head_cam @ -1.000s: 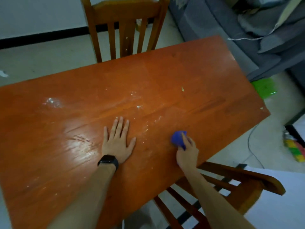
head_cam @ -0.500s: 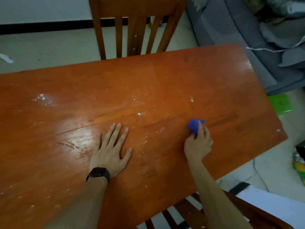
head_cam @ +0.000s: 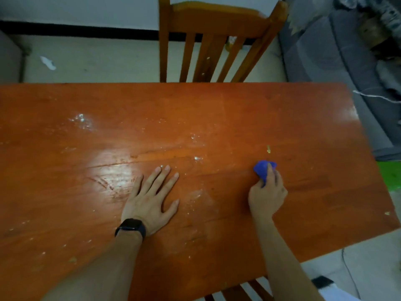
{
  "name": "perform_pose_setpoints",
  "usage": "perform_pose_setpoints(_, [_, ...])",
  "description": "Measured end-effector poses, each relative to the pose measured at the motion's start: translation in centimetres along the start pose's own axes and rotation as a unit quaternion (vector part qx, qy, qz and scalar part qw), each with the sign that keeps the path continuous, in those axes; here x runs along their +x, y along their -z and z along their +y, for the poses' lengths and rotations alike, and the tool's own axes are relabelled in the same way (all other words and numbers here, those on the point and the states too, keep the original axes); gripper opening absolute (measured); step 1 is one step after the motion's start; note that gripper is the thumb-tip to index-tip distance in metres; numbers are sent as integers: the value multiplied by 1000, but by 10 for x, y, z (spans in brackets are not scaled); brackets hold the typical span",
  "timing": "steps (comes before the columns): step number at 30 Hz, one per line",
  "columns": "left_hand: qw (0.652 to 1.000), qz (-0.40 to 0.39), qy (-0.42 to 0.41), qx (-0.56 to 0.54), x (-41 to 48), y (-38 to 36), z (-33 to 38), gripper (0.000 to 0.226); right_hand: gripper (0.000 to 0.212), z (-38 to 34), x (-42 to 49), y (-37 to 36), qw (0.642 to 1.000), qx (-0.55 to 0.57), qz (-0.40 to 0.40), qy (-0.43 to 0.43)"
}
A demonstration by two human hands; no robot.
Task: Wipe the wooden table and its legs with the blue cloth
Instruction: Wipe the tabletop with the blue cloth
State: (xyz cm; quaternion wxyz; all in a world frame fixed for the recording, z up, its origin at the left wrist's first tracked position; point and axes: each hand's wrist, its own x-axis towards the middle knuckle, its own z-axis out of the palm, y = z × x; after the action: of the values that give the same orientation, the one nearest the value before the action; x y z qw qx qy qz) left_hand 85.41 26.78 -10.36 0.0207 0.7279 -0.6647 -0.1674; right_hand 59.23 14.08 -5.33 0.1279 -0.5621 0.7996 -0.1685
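The orange-brown wooden table (head_cam: 238, 109) fills most of the view, with white smears and crumbs across its middle and left. My right hand (head_cam: 268, 195) is closed around the bunched blue cloth (head_cam: 263, 169) and presses it on the tabletop right of centre. A small yellowish crumb (head_cam: 268, 149) lies just beyond the cloth. My left hand (head_cam: 152, 198) rests flat on the table with fingers spread, a black watch on its wrist. The table's legs are hidden beneath the top.
A wooden chair (head_cam: 217, 40) stands against the far edge. Another chair's back (head_cam: 238, 292) shows at the near edge. A grey sofa (head_cam: 338, 61) lies at the right. A green item (head_cam: 390, 177) sits on the floor past the right end.
My right hand has pushed the blue cloth forward and to the right, away from the near edge and toward the yellowish crumb. My left hand has stayed flat in place. The view has shifted.
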Motion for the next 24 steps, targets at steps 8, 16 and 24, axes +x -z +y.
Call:
perform_pose_setpoints(8, [1000, 2, 6, 2, -2, -1, 1, 72, 44, -15, -9, -8, 954, 177, -208, 125])
perform_pose_setpoints(16, [1000, -3, 7, -9, -2, -1, -1, 70, 52, -8, -3, -31, 994, -42, -11, 101])
perform_pose_setpoints(24, [1000, 8, 1, -10, 0, -1, -1, 73, 46, -48, 18, -22, 946, 172, -204, 182])
